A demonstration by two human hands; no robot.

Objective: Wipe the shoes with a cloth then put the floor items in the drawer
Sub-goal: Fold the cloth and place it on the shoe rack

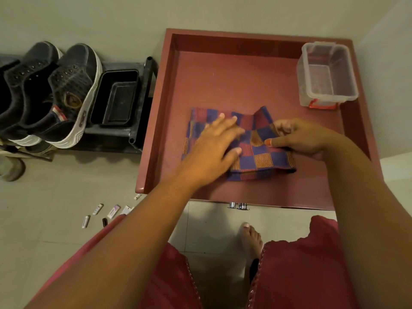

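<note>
A checked red, blue and orange cloth lies folded on the floor of an open reddish-brown drawer. My left hand rests flat on the cloth's left half, fingers spread. My right hand pinches a raised fold of the cloth at its right side. Two dark shoes with white soles stand on a black rack at the left. Several small floor items, little tubes and packets, lie scattered on the tiles below the drawer's left corner.
A clear plastic box with a red clasp sits in the drawer's back right corner. A black tray sits on the rack beside the shoes. My bare foot stands on the tiles before the drawer handle.
</note>
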